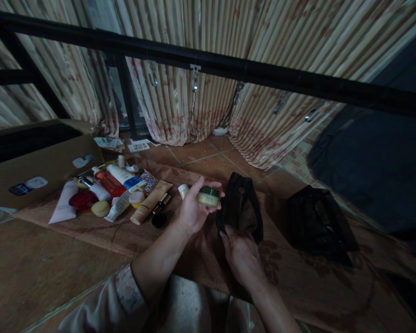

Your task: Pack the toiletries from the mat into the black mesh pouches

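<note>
Green-lidded jar (208, 198) in L hand (192, 206), fingers curled round it, just beside black bag (231, 199); R hand (241, 255) w/ fingers gripping bag's nr rim; cosmetics (111, 183) on brown cloth (107, 239) nr cardboard box (57, 169)

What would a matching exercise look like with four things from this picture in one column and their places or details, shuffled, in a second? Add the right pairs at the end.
Column one
1. Green-lidded jar
2. Right hand
3. Cardboard box
4. Curtains

Column two
A. At the near edge of a black bag
B. Behind the black rail
C. In the left hand
D. With stickers on the side

Right pairs: 1-C; 2-A; 3-D; 4-B
</note>
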Motion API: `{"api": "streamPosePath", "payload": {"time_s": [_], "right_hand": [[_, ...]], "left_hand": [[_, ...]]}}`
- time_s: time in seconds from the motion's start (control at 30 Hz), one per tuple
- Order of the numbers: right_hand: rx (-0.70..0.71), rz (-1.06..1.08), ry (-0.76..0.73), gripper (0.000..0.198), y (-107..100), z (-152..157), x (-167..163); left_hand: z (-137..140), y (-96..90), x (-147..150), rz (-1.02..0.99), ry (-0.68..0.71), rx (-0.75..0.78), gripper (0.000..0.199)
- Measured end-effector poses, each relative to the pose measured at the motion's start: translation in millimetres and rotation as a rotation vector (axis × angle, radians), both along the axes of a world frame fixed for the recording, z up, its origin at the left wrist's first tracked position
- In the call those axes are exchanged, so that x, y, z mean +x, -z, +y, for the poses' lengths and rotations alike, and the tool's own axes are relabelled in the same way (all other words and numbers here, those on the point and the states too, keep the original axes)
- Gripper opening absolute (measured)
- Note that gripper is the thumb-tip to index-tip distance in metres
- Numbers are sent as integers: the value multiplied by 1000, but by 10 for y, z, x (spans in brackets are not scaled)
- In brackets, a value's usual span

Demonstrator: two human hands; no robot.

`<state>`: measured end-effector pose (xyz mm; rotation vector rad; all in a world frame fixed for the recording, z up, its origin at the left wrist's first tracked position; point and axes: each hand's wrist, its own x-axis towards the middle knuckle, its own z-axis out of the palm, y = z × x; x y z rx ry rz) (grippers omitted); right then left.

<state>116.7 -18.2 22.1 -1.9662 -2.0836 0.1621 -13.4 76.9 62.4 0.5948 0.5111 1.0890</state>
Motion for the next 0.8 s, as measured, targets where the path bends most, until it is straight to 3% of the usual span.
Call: {"api": "streamPosePath", "payload": {"time_s": [0.27, 0.47, 0.8], "right_hand": [[-5, -30, 6, 25, 8, 6, 1], [0, -33, 1, 27, 5, 6, -1], [-4, -30, 2, 25, 4, 7, 4]], "left_hand": [[8, 17, 11, 20, -12, -19, 46], [36, 36, 31, 72, -77, -143, 41], [87, 123, 64, 149, -230, -238, 20]]}}
